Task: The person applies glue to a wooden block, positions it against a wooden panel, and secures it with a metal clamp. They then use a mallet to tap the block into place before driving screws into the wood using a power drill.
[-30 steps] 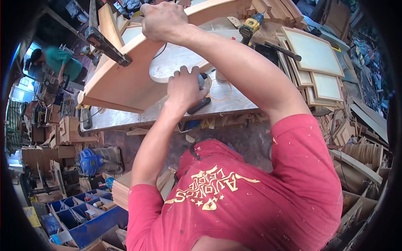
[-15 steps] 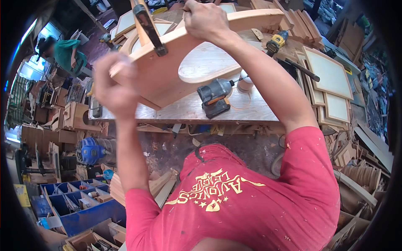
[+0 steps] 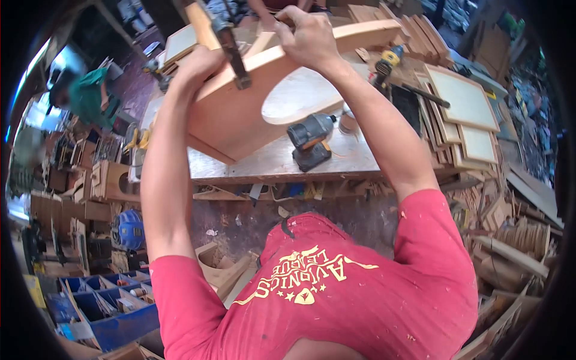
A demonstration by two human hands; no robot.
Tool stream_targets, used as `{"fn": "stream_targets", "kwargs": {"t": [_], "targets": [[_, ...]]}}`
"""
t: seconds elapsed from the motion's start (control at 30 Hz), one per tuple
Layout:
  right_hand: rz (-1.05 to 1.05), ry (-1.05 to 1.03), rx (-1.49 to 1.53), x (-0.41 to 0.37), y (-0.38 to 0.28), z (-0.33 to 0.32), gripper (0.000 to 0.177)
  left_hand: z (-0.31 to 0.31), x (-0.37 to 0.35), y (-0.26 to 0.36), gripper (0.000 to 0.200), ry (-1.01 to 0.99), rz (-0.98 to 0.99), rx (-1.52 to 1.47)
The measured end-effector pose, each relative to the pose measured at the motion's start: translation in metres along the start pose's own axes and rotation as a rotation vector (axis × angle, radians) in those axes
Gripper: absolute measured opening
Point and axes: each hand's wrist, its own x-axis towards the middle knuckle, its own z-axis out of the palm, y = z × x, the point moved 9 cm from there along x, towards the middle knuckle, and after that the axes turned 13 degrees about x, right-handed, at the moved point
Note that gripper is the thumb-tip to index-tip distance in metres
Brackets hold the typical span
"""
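- Head view: your left hand [image 3: 201, 63] grips the wooden panel [image 3: 228, 120] just beside the clamp [image 3: 231, 45].
- Your right hand [image 3: 306, 36] curls over its edge, right of the clamp; steady both sides evenly.

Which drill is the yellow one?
The far drill beside the framed panels; the nearer drill lying on the bench is grey and orange.

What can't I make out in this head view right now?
Left hand: grip hidden behind clamp and wooden panel, head view.
Clamp: upper end cut off by top edge.
Right hand: fingertips hidden over panel's far edge.
Person in green: blurred, far left.
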Motion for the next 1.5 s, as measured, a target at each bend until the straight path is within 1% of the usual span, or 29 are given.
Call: {"fn": "stream_targets", "kwargs": {"t": [0.03, 0.07, 0.13, 0.17, 0.2, 0.27, 0.33, 0.4, 0.47, 0.5, 0.53, 0.6, 0.67, 0.7, 0.8, 0.9, 1.0, 1.1, 1.2, 1.27, 1.3, 1.37, 1.5], "targets": [[0.17, 0.08, 0.204, -0.002, 0.004, -0.015, 0.02, 0.001, -0.001, -0.002, 0.031, -0.004, 0.054, -0.008], [0.266, 0.156, 0.46, -0.007, 0.011, -0.029, 0.02, 0.007, -0.002, 0.006, 0.029, -0.005, 0.114, -0.025], [0.511, 0.326, 0.821, -0.037, 0.019, -0.072, 0.018, 0.001, -0.028, 0.025, 0.029, 0.004, 0.069, -0.021], [0.533, 0.425, 0.778, -0.063, 0.022, -0.099, 0.017, -0.004, -0.04, 0.039, 0.03, 0.019, 0.091, 0.041], [0.543, 0.518, 0.742, -0.092, 0.031, -0.122, 0.017, -0.006, -0.041, 0.033, 0.033, 0.039, 0.028, 0.079], [0.77, 0.646, 0.746, -0.169, 0.071, -0.144, 0.018, -0.013, -0.055, 0.037, 0.035, 0.045, -0.111, 0.113], [0.986, 0.756, 0.808, -0.236, 0.105, -0.138, 0.019, -0.01, -0.06, 0.044, 0.037, -0.002, -0.043, -0.03], [1.112, 0.784, 0.803, -0.272, 0.129, -0.123, 0.019, -0.006, -0.059, 0.052, 0.039, -0.018, 0.045, -0.182], [1.199, 0.815, 0.805, -0.284, 0.135, -0.114, 0.018, -0.014, -0.068, 0.061, 0.041, 0.068, 0.043, -0.142], [1.229, 0.808, 0.804, -0.286, 0.139, -0.11, 0.018, -0.012, -0.062, 0.055, 0.044, 0.05, 0.052, -0.107], [1.266, 0.801, 0.798, -0.289, 0.14, -0.107, 0.018, -0.011, -0.061, 0.052, 0.045, 0.029, 0.011, -0.108], [1.3, 0.763, 0.834, -0.298, 0.146, -0.098, 0.019, -0.007, -0.063, 0.046, 0.046, -0.014, -0.073, -0.114], [1.327, 0.707, 0.855, -0.298, 0.149, -0.094, 0.02, -0.006, -0.06, 0.046, 0.047, -0.002, -0.065, -0.122], [1.33, 0.704, 0.913, -0.298, 0.149, -0.09, 0.02, -0.006, -0.061, 0.045, 0.047, 0.005, -0.067, -0.119], [1.34, 0.69, 0.942, -0.294, 0.147, -0.086, 0.02, -0.007, -0.072, 0.049, 0.048, -0.006, -0.103, -0.121], [1.297, 0.629, 1.021, -0.3, 0.163, -0.083, 0.019, -0.008, -0.076, 0.052, 0.05, -0.021, -0.103, -0.111], [1.287, 0.601, 0.918, -0.294, 0.156, -0.088, 0.02, -0.007, -0.076, 0.054, 0.052, -0.048, -0.097, -0.112], [1.136, 0.559, 0.674, -0.279, 0.149, -0.1, 0.03, -0.007, -0.077, 0.053, 0.052, -0.039, -0.098, -0.115], [1.069, 0.549, 0.546, -0.264, 0.127, -0.104, 0.045, -0.009, -0.076, 0.057, 0.053, -0.038, -0.082, -0.091], [1.046, 0.527, 0.55, -0.265, 0.132, -0.103, 0.054, -0.008, -0.073, 0.058, 0.054, -0.045, -0.047, -0.087], [1.038, 0.515, 0.552, -0.267, 0.132, -0.102, 0.058, -0.009, -0.074, 0.055, 0.054, -0.036, -0.072, -0.073], [1.088, 0.538, 0.582, -0.269, 0.128, -0.098, 0.06, -0.013, -0.081, 0.06, 0.054, -0.018, -0.121, -0.045], [1.207, 0.634, 0.665, -0.277, 0.116, -0.097, 0.058, -0.011, -0.074, 0.061, 0.052, -0.022, -0.032, -0.091]]}}
